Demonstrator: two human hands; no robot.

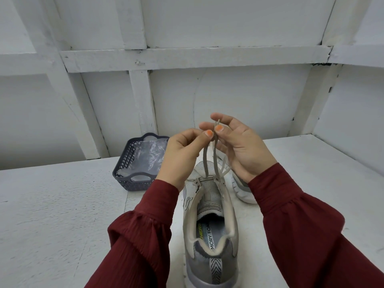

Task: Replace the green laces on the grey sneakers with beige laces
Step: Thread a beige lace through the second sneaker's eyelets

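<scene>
Left hand (182,154) and right hand (239,146) each pinch 1 raised beige lace (205,159) end. Grey sneaker (209,225) stands on tabletop (62,204).

Light even, diffuse, cool white, fairly bright; source out of view. Shadows faint, soft-edged, beside the blue-grey plastic lattice basket (133,185) on the white rough-painted desk (52,215). Centre sharp (insole print of the grey mesh sneaker (209,231) legible). Wide-angle distortion: the white wooden wall battens (187,58) bow toward the edges.
</scene>
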